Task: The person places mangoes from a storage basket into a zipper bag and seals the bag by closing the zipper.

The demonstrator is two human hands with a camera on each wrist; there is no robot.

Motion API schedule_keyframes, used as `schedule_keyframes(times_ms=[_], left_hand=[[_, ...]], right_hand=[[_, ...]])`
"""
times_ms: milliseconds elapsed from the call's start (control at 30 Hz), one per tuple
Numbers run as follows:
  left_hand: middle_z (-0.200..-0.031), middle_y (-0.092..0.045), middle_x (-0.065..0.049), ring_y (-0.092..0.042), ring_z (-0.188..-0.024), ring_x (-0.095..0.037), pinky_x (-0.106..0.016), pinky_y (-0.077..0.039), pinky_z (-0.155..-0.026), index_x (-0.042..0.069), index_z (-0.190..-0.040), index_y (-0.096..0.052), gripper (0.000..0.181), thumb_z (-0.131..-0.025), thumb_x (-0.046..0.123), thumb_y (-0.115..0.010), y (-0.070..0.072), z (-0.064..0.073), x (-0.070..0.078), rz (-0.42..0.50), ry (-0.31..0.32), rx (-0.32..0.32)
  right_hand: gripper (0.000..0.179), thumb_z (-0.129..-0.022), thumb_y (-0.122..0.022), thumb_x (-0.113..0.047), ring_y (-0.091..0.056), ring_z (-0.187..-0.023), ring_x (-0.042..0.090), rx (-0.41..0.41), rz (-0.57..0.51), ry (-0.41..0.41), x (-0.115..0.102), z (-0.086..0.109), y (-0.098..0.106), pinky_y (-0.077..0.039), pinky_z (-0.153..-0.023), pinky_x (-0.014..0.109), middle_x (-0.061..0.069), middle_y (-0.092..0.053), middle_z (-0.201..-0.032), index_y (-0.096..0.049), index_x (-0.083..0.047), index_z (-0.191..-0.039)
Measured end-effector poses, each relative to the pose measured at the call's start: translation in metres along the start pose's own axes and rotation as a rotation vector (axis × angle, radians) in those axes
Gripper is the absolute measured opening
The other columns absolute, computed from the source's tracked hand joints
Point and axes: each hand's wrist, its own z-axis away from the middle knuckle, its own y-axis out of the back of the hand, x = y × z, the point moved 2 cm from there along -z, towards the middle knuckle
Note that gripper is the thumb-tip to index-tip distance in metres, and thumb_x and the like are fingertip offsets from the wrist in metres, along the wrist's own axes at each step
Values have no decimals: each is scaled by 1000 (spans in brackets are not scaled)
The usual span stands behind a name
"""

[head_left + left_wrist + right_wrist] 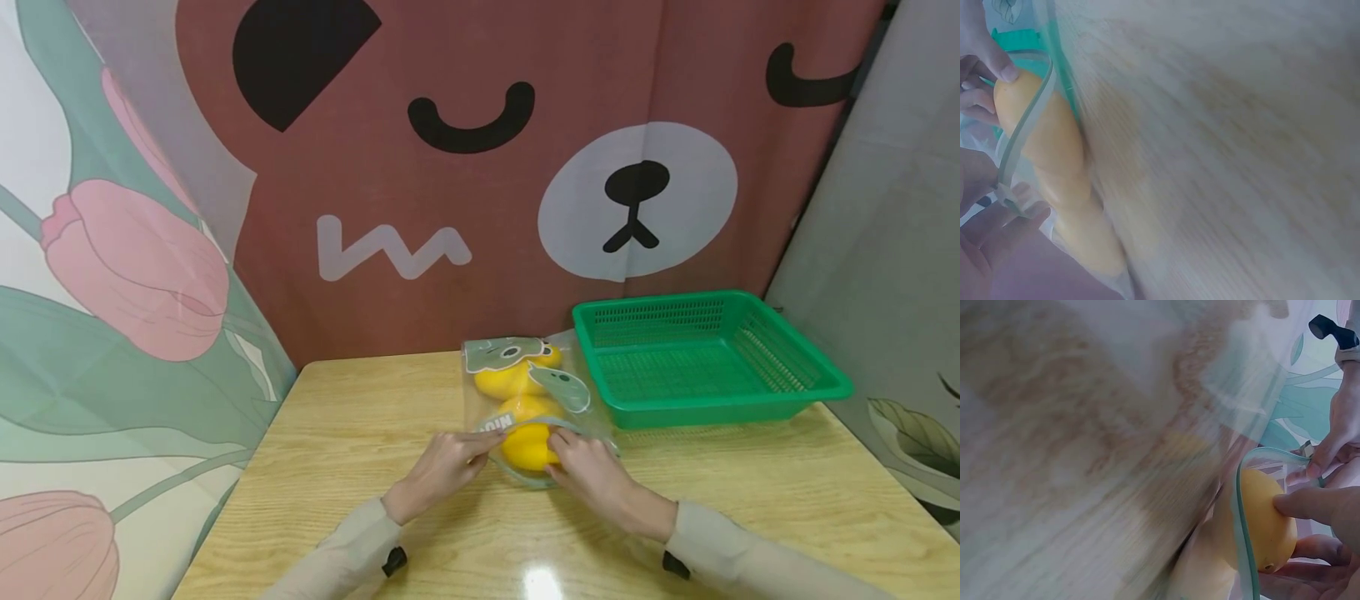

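Note:
A clear zip bag (pixel 564 388) with printed cartoon animals lies on the table, its open mouth facing me. Inside it are several yellow fruits (pixel 504 382) that look like lemons. At the mouth, my right hand (pixel 596 479) grips one lemon (pixel 1266 519), thumb on top and fingers below. Most of that lemon is within the bag's rim. My left hand (pixel 442 468) pinches the left side of the mouth, near the small zip slider (pixel 1307 449). In the left wrist view, the bag's zip edge (pixel 1025 122) arches over the lemon.
A green plastic basket (pixel 720 410) with slotted walls stands right of the bag, at the back of the wooden table (pixel 360 442). Behind the table hangs a curtain (pixel 480 308) with a bear print. A floral curtain (pixel 150 400) hangs at the left.

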Motion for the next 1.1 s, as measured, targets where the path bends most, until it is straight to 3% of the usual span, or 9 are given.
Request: schedule_keyframes(times_ms=[167,533,767,933,1100], left_hand=[[-117,-70,-9,-59,-61,-4,-6,-42,-54,2,-121,-70,43,-80,-11,-68,1,0,0,7,8,-8],[-114,-71,-6,-71,-81,-12,-13,-52,-63,4,-116,-73,41,-77,-11,-69,1,2,1,-16,13,-11],[-89,-75,-7,-54,-51,-2,-6,-38,-48,3,-111,-66,34,-80,-10,-72,2,5,2,-22,18,28],[-95,-75,-9,-69,-64,-8,-7,-46,-56,6,-115,-61,38,-82,-7,-73,3,7,2,-8,49,9],[-100,-75,-8,-72,-74,-11,-8,-49,-61,6,-114,-68,31,-85,-3,-74,3,9,1,-9,88,-37]], right_hand=[[31,-71,-88,-14,-62,-66,16,-20,-9,-15,1,-1,-3,-53,-53,22,8,-65,-84,-65,-1,-87],[32,-71,-89,-14,-60,-62,17,-22,31,-18,4,0,-8,-52,-51,26,6,-63,-78,-62,-2,-83],[29,-72,-87,-9,-64,-63,21,11,130,10,1,3,-6,-54,-51,31,10,-66,-82,-64,1,-88],[27,-70,-82,3,-65,-64,23,33,172,39,-1,5,-4,-55,-50,30,14,-68,-86,-66,4,-91],[29,-70,-82,3,-68,-68,24,21,178,47,-2,7,-3,-57,-53,30,14,-69,-91,-67,3,-95]])
